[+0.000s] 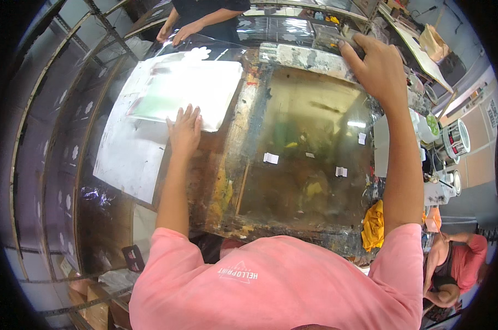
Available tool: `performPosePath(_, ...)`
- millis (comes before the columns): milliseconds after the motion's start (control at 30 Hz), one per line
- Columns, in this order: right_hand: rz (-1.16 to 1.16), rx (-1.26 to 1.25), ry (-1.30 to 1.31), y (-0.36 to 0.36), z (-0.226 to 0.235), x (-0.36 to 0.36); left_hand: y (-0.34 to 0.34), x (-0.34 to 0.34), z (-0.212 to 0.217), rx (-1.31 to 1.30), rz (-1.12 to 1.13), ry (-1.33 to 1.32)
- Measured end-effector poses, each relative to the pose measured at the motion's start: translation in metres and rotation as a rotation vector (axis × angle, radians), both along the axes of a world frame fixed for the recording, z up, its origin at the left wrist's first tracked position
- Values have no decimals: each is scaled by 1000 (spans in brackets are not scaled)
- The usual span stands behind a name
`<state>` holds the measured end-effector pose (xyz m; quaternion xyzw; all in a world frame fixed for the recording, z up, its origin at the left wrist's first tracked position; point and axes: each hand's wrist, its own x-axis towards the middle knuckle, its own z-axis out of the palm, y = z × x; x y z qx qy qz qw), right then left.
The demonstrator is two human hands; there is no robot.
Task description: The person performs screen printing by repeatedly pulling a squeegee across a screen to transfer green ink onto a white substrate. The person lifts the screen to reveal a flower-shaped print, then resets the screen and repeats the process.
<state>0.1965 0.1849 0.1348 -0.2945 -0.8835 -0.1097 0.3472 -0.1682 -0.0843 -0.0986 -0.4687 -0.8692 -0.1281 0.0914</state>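
My left hand [184,129] lies flat with fingers spread on the lower edge of a white sheet [196,91] that rests on a larger clear plastic film [128,148]. My right hand [372,63] reaches to the far right corner of a paint-stained wooden screen frame [249,126] and presses on its top edge; whether it grips anything there I cannot tell. The frame's mesh [309,148] is murky yellow-green with three small white tape patches on it.
Another person's hands [177,32] rest on the film at the far side. Metal drying racks [56,137] curve along the left. A yellow rag [373,225], a paint can [457,137] and tubs stand at the right. A seated person [458,267] is at lower right.
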Motion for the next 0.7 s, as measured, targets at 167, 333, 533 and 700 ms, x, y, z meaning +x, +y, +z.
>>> performPosePath(167,14,0,3,-10,-7,1,3,-7,8,85,-9,11)
performPosePath(333,40,-13,-2,-8,-4,0,16,-21,64,187,-91,-135)
performPosePath(533,-11,6,-10,-4,-11,2,53,86,75,38,-349,-149)
performPosePath(700,29,-44,14,-3,2,-1,101,194,14,-48,-585,-354)
